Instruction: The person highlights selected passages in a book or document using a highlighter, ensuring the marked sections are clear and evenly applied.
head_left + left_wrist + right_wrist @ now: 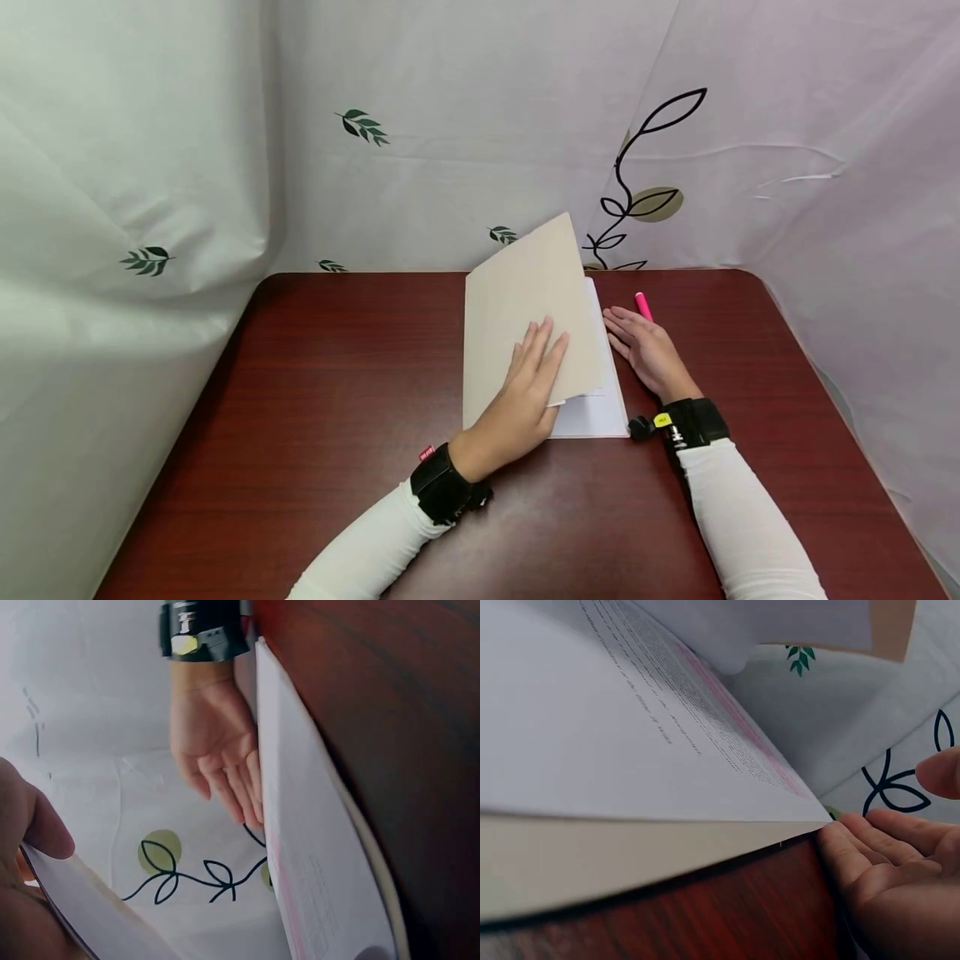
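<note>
A book with a plain cream cover (528, 292) lies on the table with that cover partly lifted. Beneath it, a white page (588, 417) shows along the right side. My left hand (517, 417) has its fingers spread over the outside of the cover, while the left wrist view shows its thumb (51, 829) on the inner side, pinching it. Beside the book's right edge is my right hand (648, 354), its fingers extended and the fingertips touching that edge. In the right wrist view the printed page (652, 720) carries lines of text and a pink highlighted band.
A pink highlighter (643, 306) lies just behind my right hand, partly covered by it. The dark red wooden table (337, 375) extends to both sides. White cloth with leaf prints (450, 125) hangs behind the table's far edge.
</note>
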The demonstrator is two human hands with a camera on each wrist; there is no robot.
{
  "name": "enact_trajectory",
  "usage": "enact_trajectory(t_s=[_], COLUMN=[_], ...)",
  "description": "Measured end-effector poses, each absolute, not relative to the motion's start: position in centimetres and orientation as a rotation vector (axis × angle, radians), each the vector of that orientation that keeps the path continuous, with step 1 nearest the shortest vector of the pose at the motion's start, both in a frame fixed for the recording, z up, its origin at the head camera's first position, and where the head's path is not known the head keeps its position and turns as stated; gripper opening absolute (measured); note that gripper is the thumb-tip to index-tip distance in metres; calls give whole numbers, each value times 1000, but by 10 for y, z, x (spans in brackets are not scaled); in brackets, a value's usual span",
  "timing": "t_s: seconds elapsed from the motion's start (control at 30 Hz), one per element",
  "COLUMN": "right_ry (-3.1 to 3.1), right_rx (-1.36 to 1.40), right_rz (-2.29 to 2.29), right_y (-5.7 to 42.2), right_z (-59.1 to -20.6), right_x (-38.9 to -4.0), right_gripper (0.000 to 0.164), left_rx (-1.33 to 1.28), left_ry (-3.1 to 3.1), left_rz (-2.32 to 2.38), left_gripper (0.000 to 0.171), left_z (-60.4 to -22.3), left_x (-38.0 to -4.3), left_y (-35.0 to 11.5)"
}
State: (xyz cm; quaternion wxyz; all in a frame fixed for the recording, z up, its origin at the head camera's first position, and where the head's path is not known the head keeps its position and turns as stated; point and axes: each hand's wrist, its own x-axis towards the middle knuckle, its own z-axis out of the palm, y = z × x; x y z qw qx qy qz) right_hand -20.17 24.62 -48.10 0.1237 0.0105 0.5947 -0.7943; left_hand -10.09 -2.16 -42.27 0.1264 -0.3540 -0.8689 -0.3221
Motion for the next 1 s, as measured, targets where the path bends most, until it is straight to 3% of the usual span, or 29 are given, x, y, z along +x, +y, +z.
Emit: enact_trajectory(t_s=[0.3,0.63,1.0], right_ry=[1744,1746,1754], right_rx=[47,50,35], right_rz=[-2293,-2292,-2279], right_y=[247,247,247], right_z=[-482,-482,-481], right_x=[-201,-202,-202], right_gripper=[57,58,57], left_rx=[-1044,-1111,-1179], left_ry=[-2654,-2695,-2802], left_rz=[-639,-354,-278], left_gripper=[82,60,64], left_z=[-434,-447,-449], left_x=[-98,-98,-102], left_y=[-3,7,14])
